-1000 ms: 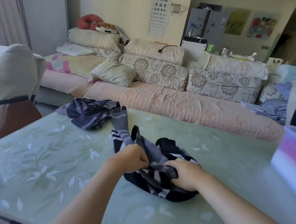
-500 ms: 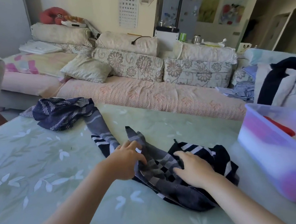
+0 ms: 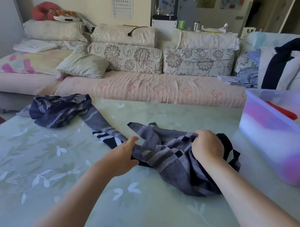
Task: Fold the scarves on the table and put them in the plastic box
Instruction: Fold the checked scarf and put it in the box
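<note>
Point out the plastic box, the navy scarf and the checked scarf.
plastic box (image 3: pixel 271 143), head view, near side wall.
navy scarf (image 3: pixel 54 109), head view, middle of the heap.
checked scarf (image 3: pixel 167 155), head view, grey checked middle.

A single wide-angle view from the person's head looks forward and down across the desk (image 3: pixel 30 166). Both forearms enter from the bottom edge, with the left hand (image 3: pixel 121 156) and right hand (image 3: pixel 207 146) close at mid-frame. The sofa (image 3: pixel 148 87) lies beyond the desk's far edge, and the right edge cuts the plastic box (image 3: pixel 271 139).

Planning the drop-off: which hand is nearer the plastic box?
Right. The right hand grips the grey checked scarf left of the plastic box; the left hand holds the scarf's opposite edge, farther away.
</note>
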A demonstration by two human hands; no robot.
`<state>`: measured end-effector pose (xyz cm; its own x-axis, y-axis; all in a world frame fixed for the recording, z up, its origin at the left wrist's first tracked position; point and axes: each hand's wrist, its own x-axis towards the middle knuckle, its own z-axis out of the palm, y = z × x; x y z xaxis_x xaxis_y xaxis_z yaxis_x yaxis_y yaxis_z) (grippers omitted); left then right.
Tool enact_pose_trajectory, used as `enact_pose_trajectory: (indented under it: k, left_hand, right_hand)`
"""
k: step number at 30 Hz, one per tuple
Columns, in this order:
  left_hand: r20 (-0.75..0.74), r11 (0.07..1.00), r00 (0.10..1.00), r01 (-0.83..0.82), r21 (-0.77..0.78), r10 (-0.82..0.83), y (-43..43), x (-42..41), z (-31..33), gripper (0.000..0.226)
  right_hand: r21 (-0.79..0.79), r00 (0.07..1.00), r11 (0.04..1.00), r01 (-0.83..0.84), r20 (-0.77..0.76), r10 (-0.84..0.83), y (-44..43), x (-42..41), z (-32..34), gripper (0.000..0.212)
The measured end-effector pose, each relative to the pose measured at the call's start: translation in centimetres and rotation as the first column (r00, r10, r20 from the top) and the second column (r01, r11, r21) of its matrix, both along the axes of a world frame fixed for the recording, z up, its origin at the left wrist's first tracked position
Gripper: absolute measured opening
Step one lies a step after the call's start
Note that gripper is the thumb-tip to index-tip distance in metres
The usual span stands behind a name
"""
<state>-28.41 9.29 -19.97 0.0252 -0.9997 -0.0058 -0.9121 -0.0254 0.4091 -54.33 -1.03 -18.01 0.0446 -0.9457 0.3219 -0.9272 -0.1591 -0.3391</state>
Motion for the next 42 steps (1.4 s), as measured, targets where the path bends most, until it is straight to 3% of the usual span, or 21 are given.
enact_pose_trajectory:
  k: [2, 5, 7, 9, 10, 11, 13, 15, 19, 21, 23, 25, 26, 28, 29, 30, 32, 34, 36, 40, 42]
  left_hand:
    - [0.048, 1.0, 0.999, 0.003, -0.004, -0.002, -0.1, 0.0, -0.2, 0.046]
    - [0.169, 0.995, 0.985, 0.055, -0.079, -0.041, -0.7, -0.2, -0.5, 0.025]
    - [0.172, 0.983, 0.983, 0.097, -0.157, -0.069, -1.5, -0.7, -0.9, 0.028]
    - [0.166, 0.975, 0.981, 0.134, -0.176, -0.104, -2.1, -1.1, -1.3, 0.036]
    - [0.166, 0.976, 0.979, 0.144, -0.161, -0.117, -2.4, -1.2, -1.5, 0.038]
    - [0.167, 0.98, 0.979, 0.141, -0.142, -0.116, -2.5, -1.2, -1.7, 0.04]
    - [0.231, 0.987, 0.97, 0.11, -0.121, -0.079, -2.8, -1.1, -1.7, 0.033]
    - [0.326, 0.986, 0.945, 0.075, -0.148, -0.023, -3.3, -0.9, -1.4, 0.024]
    - [0.421, 0.984, 0.906, 0.049, -0.169, 0.027, -3.3, -0.1, -0.6, 0.023]
    - [0.318, 0.975, 0.948, 0.081, -0.205, -0.012, -3.1, 0.5, -0.9, 0.021]
    - [0.144, 0.955, 0.989, 0.065, -0.29, -0.023, -2.8, 0.8, -1.1, 0.019]
    - [0.097, 0.925, 0.995, 0.071, -0.374, -0.037, -2.8, 0.7, -0.9, 0.02]
    - [0.095, 0.91, 0.994, 0.081, -0.407, -0.046, -2.7, 0.6, -0.7, 0.02]
    - [0.097, 0.883, 0.994, 0.088, -0.462, -0.048, -2.4, 0.3, -0.1, 0.018]
    - [0.11, 0.871, 0.993, 0.092, -0.482, -0.044, -2.2, 0.2, 0.2, 0.017]
    - [0.135, 0.862, 0.99, 0.099, -0.497, -0.036, -1.9, 0.1, 0.6, 0.016]
    - [0.193, 0.853, 0.981, 0.117, -0.509, -0.02, -1.0, 0.2, 1.4, 0.015]
    - [0.224, 0.875, 0.974, 0.139, -0.463, -0.036, 0.4, 0.4, 2.4, 0.017]
    - [0.24, 0.941, 0.966, 0.17, -0.294, -0.1, 2.2, 0.7, 3.2, 0.019]
    - [0.289, 0.983, 0.942, 0.143, 0.115, -0.171, 5.6, 2.5, 3.6, 0.044]
    - [0.317, 0.981, 0.939, 0.077, 0.177, -0.131, 6.0, 4.0, 2.8, 0.025]
  right_hand:
    - [-0.071, 0.999, 0.997, 0.04, 0.026, -0.039, -0.1, -0.5, 0.7, 0.03]
    - [-0.171, 0.988, 0.982, -0.085, -0.145, 0.06, 0.8, 0.6, 1.2, 0.02]
    - [-0.114, 0.95, 0.962, -0.248, -0.225, 0.218, 1.7, 1.9, 1.2, 0.046]
    - [0.12, 0.859, 0.922, -0.368, -0.337, 0.386, 2.6, 3.1, 1.2, 0.091]
    - [0.207, 0.798, 0.896, -0.394, -0.408, 0.445, 2.9, 3.5, 1.1, 0.096]
    - [0.268, 0.757, 0.87, -0.414, -0.429, 0.492, 3.0, 3.6, 0.9, 0.082]
    - [0.268, 0.793, 0.85, -0.453, -0.314, 0.522, 2.7, 3.6, 0.8, 0.036]
    - [0.174, 0.893, 0.907, -0.384, -0.179, 0.412, 1.6, 2.9, 1.1, 0.019]
    - [-0.112, 0.999, 0.994, 0.006, 0.042, -0.001, -1.9, -0.2, 1.8, 0.024]
    - [-0.238, 0.98, 0.955, 0.179, -0.044, -0.195, -2.9, -1.8, 1.5, 0.027]
    - [-0.276, 0.958, 0.946, 0.172, -0.178, -0.226, -2.9, -2.1, 0.8, 0.052]
    - [-0.271, 0.981, 0.963, -0.006, -0.19, -0.047, -1.8, -0.9, 0.6, 0.068]
    - [-0.234, 0.979, 0.959, -0.159, -0.167, 0.121, -0.9, 0.1, 0.6, 0.068]
    - [-0.025, 0.867, 0.867, -0.497, 0.003, 0.497, 1.3, 2.3, 1.1, 0.059]
    - [0.088, 0.797, 0.792, -0.604, 0.065, 0.6, 2.3, 3.1, 1.1, 0.055]
    - [0.153, 0.754, 0.741, -0.654, 0.057, 0.654, 3.2, 3.9, 0.9, 0.053]
    - [0.137, 0.72, 0.725, -0.675, -0.092, 0.687, 3.8, 4.8, 0.2, 0.04]
    - [0.122, 0.735, 0.742, -0.659, -0.102, 0.67, 3.8, 5.0, 0.2, 0.019]
    - [0.195, 0.744, 0.73, -0.655, -0.003, 0.668, 3.8, 5.0, 0.6, 0.014]
    - [0.347, 0.699, 0.653, -0.673, 0.009, 0.715, 4.9, 5.1, 1.3, 0.034]
    - [0.377, 0.693, 0.641, -0.668, 0.002, 0.721, 5.5, 5.0, 1.4, 0.048]
